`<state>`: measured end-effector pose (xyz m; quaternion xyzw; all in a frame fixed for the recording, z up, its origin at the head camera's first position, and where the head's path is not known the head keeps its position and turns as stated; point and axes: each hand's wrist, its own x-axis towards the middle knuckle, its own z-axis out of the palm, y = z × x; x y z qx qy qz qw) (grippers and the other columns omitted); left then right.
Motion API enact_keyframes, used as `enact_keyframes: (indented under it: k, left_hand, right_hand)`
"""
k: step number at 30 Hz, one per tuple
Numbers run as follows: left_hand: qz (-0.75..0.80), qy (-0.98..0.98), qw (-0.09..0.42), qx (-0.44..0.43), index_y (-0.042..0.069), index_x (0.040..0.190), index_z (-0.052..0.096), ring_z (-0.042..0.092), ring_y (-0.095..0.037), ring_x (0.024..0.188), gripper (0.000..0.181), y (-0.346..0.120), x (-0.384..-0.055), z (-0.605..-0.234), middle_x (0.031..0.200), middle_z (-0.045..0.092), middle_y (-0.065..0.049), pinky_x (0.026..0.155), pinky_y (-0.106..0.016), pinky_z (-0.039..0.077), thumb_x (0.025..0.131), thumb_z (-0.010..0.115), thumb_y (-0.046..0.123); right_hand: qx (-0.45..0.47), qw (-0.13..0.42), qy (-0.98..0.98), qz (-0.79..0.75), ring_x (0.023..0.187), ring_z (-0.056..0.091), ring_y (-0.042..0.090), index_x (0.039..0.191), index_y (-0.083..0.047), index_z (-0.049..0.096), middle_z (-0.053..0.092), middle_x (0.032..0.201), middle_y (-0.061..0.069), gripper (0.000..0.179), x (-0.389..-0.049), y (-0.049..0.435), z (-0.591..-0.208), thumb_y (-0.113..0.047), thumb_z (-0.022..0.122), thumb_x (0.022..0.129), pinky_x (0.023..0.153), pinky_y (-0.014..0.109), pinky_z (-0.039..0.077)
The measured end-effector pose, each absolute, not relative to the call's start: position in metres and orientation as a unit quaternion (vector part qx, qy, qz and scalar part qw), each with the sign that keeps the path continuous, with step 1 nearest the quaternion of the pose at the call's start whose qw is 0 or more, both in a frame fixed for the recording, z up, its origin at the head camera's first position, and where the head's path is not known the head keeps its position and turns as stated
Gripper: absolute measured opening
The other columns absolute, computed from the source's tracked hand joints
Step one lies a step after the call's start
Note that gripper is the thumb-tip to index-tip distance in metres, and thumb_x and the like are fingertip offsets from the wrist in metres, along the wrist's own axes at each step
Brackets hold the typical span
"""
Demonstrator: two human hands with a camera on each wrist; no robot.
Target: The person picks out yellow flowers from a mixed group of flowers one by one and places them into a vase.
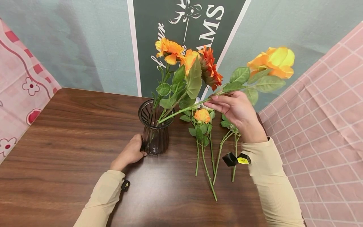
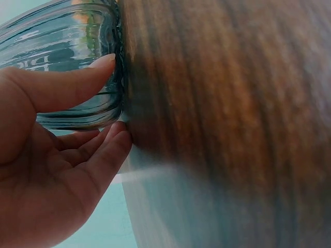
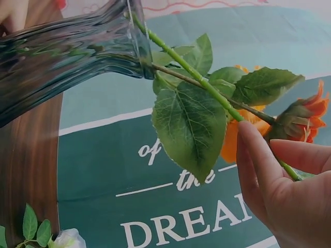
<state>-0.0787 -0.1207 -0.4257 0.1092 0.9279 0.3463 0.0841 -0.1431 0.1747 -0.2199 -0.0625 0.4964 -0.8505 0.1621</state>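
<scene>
A dark, ribbed glass vase (image 1: 155, 138) stands upright on the table, holding an orange carnation-like flower (image 1: 170, 49), another orange bloom and a red-orange flower (image 1: 210, 67). My left hand (image 1: 131, 153) grips the vase low at its base; in the left wrist view, the thumb (image 2: 72, 88) lies along the glass and the fingers are beneath. A yellow-orange rose (image 1: 276, 63) leans far to the right, its green stem (image 3: 199, 82) pinched between the thumb and fingers of my right hand (image 1: 236, 108). That stem's lower end is at the vase's mouth.
Right of the vase, an orange rose (image 1: 202, 116) and several green stems (image 1: 208, 170) lie on the brown wooden table (image 1: 71, 151). A white flower (image 3: 70, 239) lies among them. Behind hangs a dark green lettered cloth (image 1: 154, 19); pink gridded cloth (image 1: 320, 126) borders the right side.
</scene>
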Motion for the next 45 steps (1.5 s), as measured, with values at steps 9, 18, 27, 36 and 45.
enact_keyframes:
  k: [9,18,27,36,45]
  left_hand:
    - [0.345,0.928,0.087,0.108,-0.014,0.116,0.037,0.041,-0.042,0.111,0.054,-0.121,-0.079,-0.424,0.111,0.042,-0.028,0.095,-0.050,0.034,0.074,0.067,0.000]
    - [0.349,0.927,0.089,0.103,-0.013,0.116,0.037,0.041,-0.042,0.111,0.053,-0.120,-0.079,-0.425,0.111,0.043,-0.028,0.095,-0.050,0.034,0.074,0.067,0.001]
    - [0.346,0.928,0.095,0.099,-0.014,0.118,0.036,0.040,-0.042,0.113,0.054,-0.120,-0.079,-0.425,0.113,0.042,-0.029,0.095,-0.050,0.034,0.075,0.066,0.000]
    - [0.342,0.929,0.101,0.096,-0.014,0.118,0.035,0.039,-0.043,0.114,0.054,-0.120,-0.079,-0.423,0.115,0.041,-0.030,0.096,-0.050,0.033,0.076,0.065,0.000]
    - [0.343,0.929,0.102,0.093,-0.014,0.120,0.034,0.038,-0.042,0.116,0.056,-0.120,-0.079,-0.424,0.118,0.040,-0.030,0.097,-0.049,0.033,0.076,0.065,0.002]
  right_hand:
    - [-0.078,0.160,0.527,-0.831,0.083,0.063,0.031,0.114,0.011,0.046,0.057,0.087,0.023,0.031,-0.143,0.164,-0.221,0.020,0.037,0.086,0.084,0.041,0.047]
    - [-0.075,0.152,0.552,-0.816,0.081,0.062,0.029,0.121,0.012,0.039,0.054,0.085,0.020,0.035,-0.143,0.155,-0.223,0.018,0.037,0.086,0.085,0.041,0.047]
    - [-0.074,0.162,0.558,-0.810,0.078,0.065,0.029,0.125,0.012,0.036,0.058,0.080,0.020,0.040,-0.144,0.146,-0.227,0.018,0.039,0.086,0.080,0.038,0.050]
    - [-0.081,0.164,0.574,-0.798,0.078,0.066,0.028,0.125,0.013,0.036,0.059,0.080,0.020,0.039,-0.144,0.140,-0.228,0.017,0.039,0.086,0.080,0.037,0.049]
    - [-0.079,0.166,0.580,-0.794,0.077,0.065,0.028,0.128,0.014,0.034,0.059,0.080,0.020,0.041,-0.144,0.135,-0.228,0.017,0.038,0.087,0.080,0.038,0.050]
